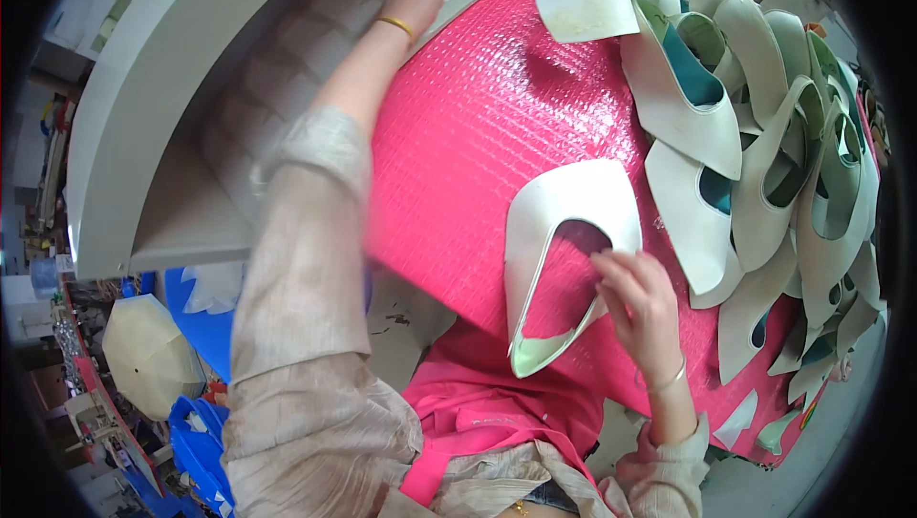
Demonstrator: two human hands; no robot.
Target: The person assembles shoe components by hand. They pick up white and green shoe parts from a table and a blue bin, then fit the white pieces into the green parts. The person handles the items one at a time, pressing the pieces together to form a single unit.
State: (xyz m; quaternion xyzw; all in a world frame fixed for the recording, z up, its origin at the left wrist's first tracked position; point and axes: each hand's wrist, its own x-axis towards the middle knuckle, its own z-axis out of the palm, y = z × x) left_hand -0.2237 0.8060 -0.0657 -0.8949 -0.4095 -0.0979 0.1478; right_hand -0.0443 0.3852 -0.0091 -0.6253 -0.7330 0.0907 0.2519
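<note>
A white shoe upper (575, 189) with a pale green lining at its heel lies on the pink-covered table, its heel end reaching past the near edge. My right hand (642, 313) is over the right side of its opening, fingers bent and apart; whether they touch the rim is hard to see. My left hand (417, 4) is stretched far forward to the mouth of a pale machine housing (143, 126). Its fingers are closed, and a small whitish piece shows beside them. What they hold, if anything, I cannot make out.
Many similar white shoe uppers (683, 126) are heaped along the table's right side, some with teal linings. The shiny pink cover (478, 136) fills the middle. Blue bins (199, 451) and a beige umbrella-like disc (153, 356) are at the lower left.
</note>
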